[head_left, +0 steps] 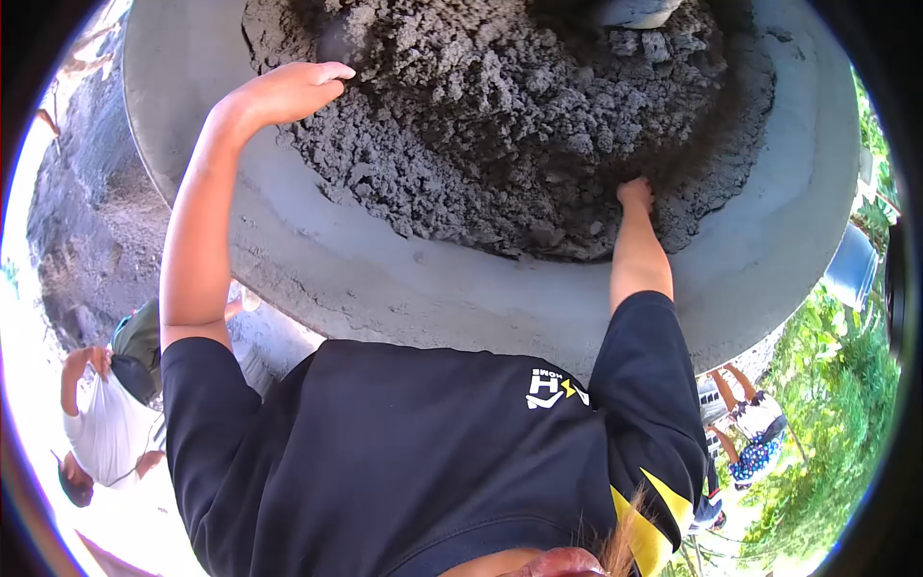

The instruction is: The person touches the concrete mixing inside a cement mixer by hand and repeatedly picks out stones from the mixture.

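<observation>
Below me is a wide round grey slab (317,255) with a smooth rim, and a heap of crumbly dark-grey mix (461,125), like damp mortar, fills its middle. My left hand (298,88) is at the heap's left edge, fingers stretched out to the right; nothing shows in it. On the heap's lower right side, my right hand (636,195) is closed, its fingers curled against the mix. Whatever it may hold is hidden. A pale rounded object (642,12) at the top edge is cut off by the frame, so its kind is unclear.
A person in a white shirt (111,428) is beyond the rim at lower left. Another person in patterned clothing (760,452) is at lower right. A blue-grey bucket (852,267) stands off the right rim, near green plants (817,385).
</observation>
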The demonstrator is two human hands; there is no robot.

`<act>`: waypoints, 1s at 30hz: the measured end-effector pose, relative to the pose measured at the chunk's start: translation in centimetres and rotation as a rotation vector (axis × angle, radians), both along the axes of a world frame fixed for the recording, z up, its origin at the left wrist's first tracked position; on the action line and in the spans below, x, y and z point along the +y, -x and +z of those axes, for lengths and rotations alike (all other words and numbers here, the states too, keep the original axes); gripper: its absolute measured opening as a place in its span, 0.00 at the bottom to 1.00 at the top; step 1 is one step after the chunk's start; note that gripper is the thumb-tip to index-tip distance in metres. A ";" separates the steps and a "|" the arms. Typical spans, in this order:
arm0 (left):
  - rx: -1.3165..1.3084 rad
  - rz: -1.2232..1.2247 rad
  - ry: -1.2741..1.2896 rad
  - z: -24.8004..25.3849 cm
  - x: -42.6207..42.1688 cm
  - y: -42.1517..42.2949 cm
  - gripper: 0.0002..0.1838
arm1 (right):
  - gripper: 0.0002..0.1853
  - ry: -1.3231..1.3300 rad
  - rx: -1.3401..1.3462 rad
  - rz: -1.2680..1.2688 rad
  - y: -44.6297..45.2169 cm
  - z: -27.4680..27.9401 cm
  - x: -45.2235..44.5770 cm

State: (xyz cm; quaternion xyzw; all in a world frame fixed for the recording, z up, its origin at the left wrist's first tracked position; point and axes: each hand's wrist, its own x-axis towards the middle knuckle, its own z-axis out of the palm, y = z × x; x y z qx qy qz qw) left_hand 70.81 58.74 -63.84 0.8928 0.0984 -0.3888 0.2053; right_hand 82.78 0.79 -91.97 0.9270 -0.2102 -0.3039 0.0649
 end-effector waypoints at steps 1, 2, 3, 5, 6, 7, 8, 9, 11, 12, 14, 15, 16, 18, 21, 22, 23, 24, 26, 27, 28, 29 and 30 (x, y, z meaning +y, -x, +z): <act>-0.004 -0.007 0.014 0.1 0.1 0.1 0.25 | 0.38 -0.023 0.046 0.047 -0.2 0.7 -0.5; -0.002 0.000 0.006 0.3 0.1 0.1 0.25 | 0.38 -0.031 0.048 0.054 -0.5 1.3 -0.8; 0.019 0.001 0.011 0.5 0.0 -0.2 0.25 | 0.39 -0.061 0.074 0.114 -0.9 1.7 -1.5; 0.046 0.005 0.012 0.6 -0.1 -0.2 0.25 | 0.40 -0.097 0.105 0.177 -1.3 1.5 -2.4; 0.008 0.000 0.001 0.5 0.1 -0.2 0.25 | 0.39 -0.075 0.204 0.140 -1.3 1.4 -2.5; -0.030 -0.008 -0.011 0.5 0.1 -0.1 0.25 | 0.39 -0.054 0.301 0.101 -1.1 1.2 -2.3; -0.056 0.002 -0.025 0.5 0.0 0.1 0.25 | 0.39 -0.062 0.298 0.103 -0.5 1.1 -2.3; -0.062 0.005 -0.034 0.9 -0.1 -0.1 0.25 | 0.37 -0.057 0.180 0.148 0.4 1.6 -2.0; -0.012 0.015 -0.049 1.5 -0.1 -0.2 0.25 | 0.35 -0.054 0.064 0.204 0.7 1.7 -1.7; -0.032 0.020 -0.056 1.4 0.0 0.0 0.25 | 0.33 -0.155 0.022 0.243 0.4 1.6 -1.9; -0.098 0.016 -0.049 0.3 0.8 0.4 0.25 | 0.32 -0.255 -0.015 0.286 -0.5 1.3 -2.2; -0.165 0.002 -0.040 0.0 1.1 0.5 0.24 | 0.31 -0.242 -0.078 0.255 -1.6 2.3 -1.8; -0.132 0.000 -0.032 0.7 1.0 0.2 0.25 | 0.31 -0.229 -0.139 0.222 -2.7 3.7 -1.2; -0.102 0.014 -0.050 1.7 0.5 -0.4 0.25 | 0.30 -0.278 -0.215 0.162 -5.8 4.0 -2.3; -0.135 0.016 -0.067 1.0 2.6 0.1 0.26 | 0.13 -0.622 -0.115 -0.105 -10.2 3.7 -4.7; -0.151 0.026 -0.113 0.9 3.2 0.0 0.26 | 0.12 -0.549 -0.139 -0.037 -10.9 4.9 -4.3; -0.168 0.034 -0.155 1.0 3.5 0.1 0.26 | 0.13 -0.456 0.006 0.052 -12.1 6.5 -4.0; -0.165 0.057 -0.226 1.3 3.5 0.2 0.26 | 0.22 -0.272 0.184 0.267 -13.4 9.1 -3.0; -0.139 0.165 -0.202 3.6 3.3 0.0 0.26 | 0.22 -0.260 0.141 0.403 -12.8 13.1 -0.9; -0.114 0.265 -0.173 4.4 3.4 0.0 0.26 | 0.23 -0.243 0.096 0.530 -12.1 15.3 0.1; -0.387 0.163 -0.237 3.8 4.5 1.1 0.26 | 0.23 -0.238 0.083 0.538 -10.7 18.7 2.0; -0.396 0.169 -0.237 3.9 4.6 1.3 0.26 | 0.23 -0.313 0.084 0.556 -8.7 22.1 4.3; -0.489 0.211 -0.277 4.1 4.5 1.4 0.26 | 0.23 -0.390 0.086 0.574 -6.6 25.0 6.2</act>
